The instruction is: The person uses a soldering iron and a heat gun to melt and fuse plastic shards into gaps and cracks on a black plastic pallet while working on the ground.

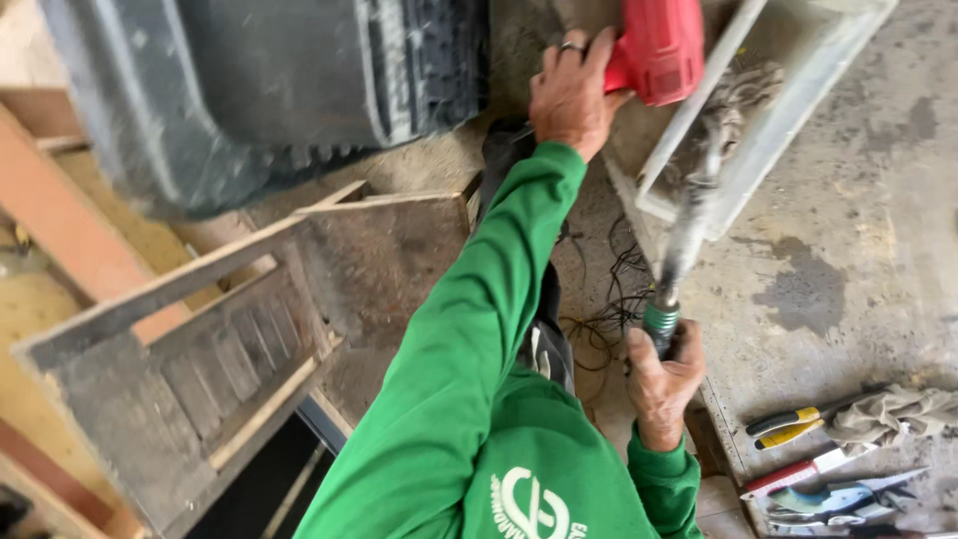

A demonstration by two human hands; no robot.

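My left hand (571,95), a ring on one finger, reaches far forward in a green sleeve and grips the handle of a red power tool (659,45) at the top of the view. My right hand (664,384) is closer to my body. It is closed around the green handle of a long metal-shafted tool (682,250). The blurred shaft points up towards a white frame (788,90) with a dirty rag inside it.
A big black tyre (269,90) fills the upper left, above a worn wooden crate (200,369). Tangled thin wires (609,299) lie between my arms. On the concrete at the lower right are yellow-handled pliers (793,424), a red-handled tool (798,471), snips (848,494) and a cloth (898,411).
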